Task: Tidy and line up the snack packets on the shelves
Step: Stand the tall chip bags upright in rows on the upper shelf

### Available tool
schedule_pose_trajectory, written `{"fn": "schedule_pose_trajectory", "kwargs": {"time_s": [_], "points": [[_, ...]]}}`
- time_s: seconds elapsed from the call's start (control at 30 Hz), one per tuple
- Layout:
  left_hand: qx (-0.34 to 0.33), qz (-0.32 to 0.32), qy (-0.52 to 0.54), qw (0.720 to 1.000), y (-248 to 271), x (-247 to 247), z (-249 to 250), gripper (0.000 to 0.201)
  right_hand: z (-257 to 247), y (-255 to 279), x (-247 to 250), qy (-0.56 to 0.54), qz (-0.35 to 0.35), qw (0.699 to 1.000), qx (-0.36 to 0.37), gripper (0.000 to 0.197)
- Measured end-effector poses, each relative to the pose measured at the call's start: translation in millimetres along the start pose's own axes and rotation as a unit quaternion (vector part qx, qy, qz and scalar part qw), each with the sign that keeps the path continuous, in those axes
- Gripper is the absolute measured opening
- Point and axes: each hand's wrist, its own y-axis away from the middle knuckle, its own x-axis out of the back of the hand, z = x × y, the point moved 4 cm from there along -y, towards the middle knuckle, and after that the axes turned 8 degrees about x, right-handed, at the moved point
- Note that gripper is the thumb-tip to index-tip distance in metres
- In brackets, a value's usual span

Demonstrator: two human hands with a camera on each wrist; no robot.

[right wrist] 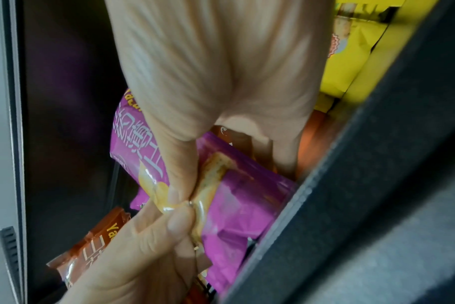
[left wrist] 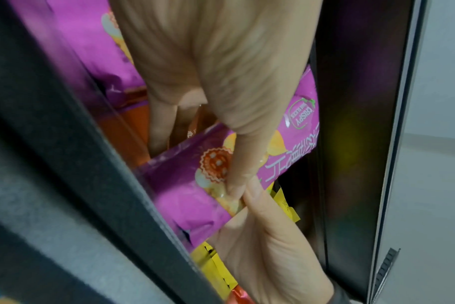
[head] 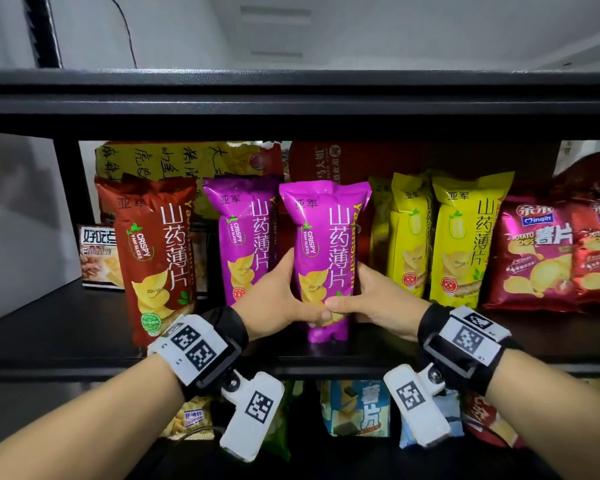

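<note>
Left hand and right hand each wrap lower sides of front purple yam-slice packet, grip clamped, standing it upright on shelf near edge, squaring it with row.

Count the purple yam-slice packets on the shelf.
2: one purple yam-slice packet gripped by left hand and right hand; another behind-left. More may be hidden.
</note>
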Motion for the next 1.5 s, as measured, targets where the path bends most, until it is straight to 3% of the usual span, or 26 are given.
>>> {"fn": "schedule_pose_trajectory", "kwargs": {"time_s": [0.1, 0.17, 0.2, 0.27, 0.37, 0.47, 0.57, 0.67, 0.77, 0.83, 0.93, 1.1, 1.27, 1.3, 1.4, 1.43, 1.5], "points": [[0.002, -0.014, -0.049, 0.999, 4.1, 1.6, 7.5, 0.104, -16.1, 3.3, 0.9, 0.015, 0.016, 1.0, 0.012, 0.049], [-0.028, 0.03, -0.006, 0.999, 11.4, 12.3, 21.2, 0.098, -34.4, 6.8, 6.2, -0.001, 0.035, 0.999, 0.01, 0.039], [-0.065, 0.067, 0.008, 0.996, 17.4, 20.6, 30.7, 0.087, -45.1, 8.9, 9.5, -0.018, 0.039, 0.999, 0.011, 0.037], [-0.17, 0.119, -0.069, 0.976, 29.6, 32.9, 52.9, 0.074, -66.3, 12.8, 15.2, -0.062, 0.041, 0.997, 0.004, 0.042], [-0.273, 0.072, -0.234, 0.93, 39.4, 24.1, 75.4, 0.091, -87.5, 15.3, 18.9, -0.115, 0.064, 0.991, -0.032, 0.058], [-0.31, 0.066, -0.272, 0.909, 42.1, 9.3, 90.8, 0.095, -93.5, 16.5, 12.0, -0.143, 0.067, 0.986, -0.06, 0.051], [-0.316, 0.086, -0.216, 0.92, 42.5, 9.0, 102.8, 0.086, -90.9, 21.7, 9.6, -0.156, 0.07, 0.982, -0.085, 0.052], [-0.307, 0.11, -0.173, 0.929, 41.4, 16.2, 111.4, 0.079, -86.3, 30.4, 17.1, -0.072, 0.08, 0.988, -0.108, 0.063], [-0.296, 0.168, -0.133, 0.931, 38.9, 26.3, 118.7, 0.071, -87.5, 36.6, 25.3, 0.029, 0.108, 0.994, 0.013, 0.067], [-0.291, 0.203, -0.083, 0.931, 36.1, 31.5, 122.5, 0.058, -88.8, 39.2, 23.4, 0.035, 0.074, 0.993, 0.087, 0.064], [-0.245, 0.197, 0.031, 0.949, 27.2, 32.9, 126.0, 0.044, -88.6, 38.6, 15.4, 0.063, 0.024, 0.991, 0.113, 0.066], [-0.173, 0.189, 0.095, 0.962, 12.5, 32.2, 120.5, 0.034, -81.1, 30.5, 14.1, 0.058, 0.108, 0.985, 0.125, 0.04], [-0.186, 0.224, 0.089, 0.953, 17.6, 31.3, 120.2, 0.033, -68.6, 27.8, 17.2, 0.054, 0.123, 0.983, 0.125, 0.019], [-0.204, 0.236, 0.078, 0.947, 21.1, 29.4, 121.8, 0.032, -65.0, 27.0, 19.1, 0.074, 0.132, 0.982, 0.11, 0.024], [-0.273, 0.286, -0.039, 0.918, 33.6, 15.6, 127.6, 0.043, -50.8, 24.5, 21.6, 0.107, 0.15, 0.983, 0.016, 0.07], [-0.288, 0.29, -0.075, 0.91, 37.0, 8.6, 127.3, 0.048, -44.8, 23.8, 20.8, 0.088, 0.162, 0.983, -0.013, 0.073], [-0.308, 0.266, -0.111, 0.907, 41.5, -6.8, 123.4, 0.054, -36.3, 19.9, 18.2, -0.026, 0.166, 0.985, -0.036, 0.044]]}}
